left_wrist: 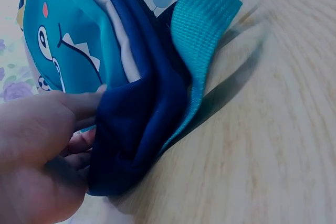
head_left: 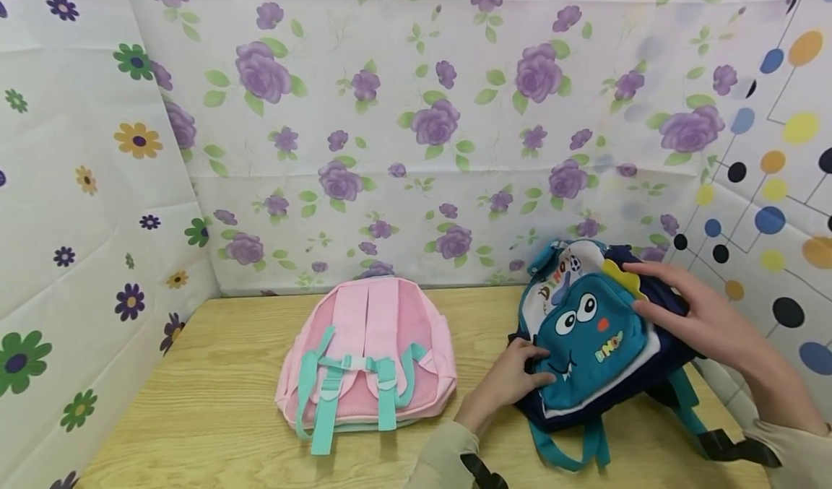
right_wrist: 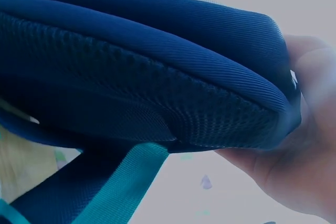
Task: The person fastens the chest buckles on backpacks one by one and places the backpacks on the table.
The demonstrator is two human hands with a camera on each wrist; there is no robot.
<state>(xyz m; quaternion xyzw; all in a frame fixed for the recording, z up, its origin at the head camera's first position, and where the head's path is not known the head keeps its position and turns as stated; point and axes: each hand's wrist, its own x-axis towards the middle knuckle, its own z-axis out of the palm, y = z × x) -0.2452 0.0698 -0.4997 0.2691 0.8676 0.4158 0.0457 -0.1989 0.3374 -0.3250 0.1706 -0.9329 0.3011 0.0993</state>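
A blue and teal dinosaur backpack leans tilted at the right of the table, its front facing up and toward me. My left hand pinches the navy fabric at its lower left corner; in the left wrist view the thumb and fingers are on either side of that fold. At the upper right side, by the yellow felt spikes, my right hand grips the bag. The right wrist view shows the navy side with a mesh panel and that hand wrapped around one end. Teal straps hang below.
A pink backpack with mint straps lies on the wooden table left of the dinosaur backpack, its shoulder-strap side up. Flowered cloth stands behind and at the left; a dotted cloth borders the right.
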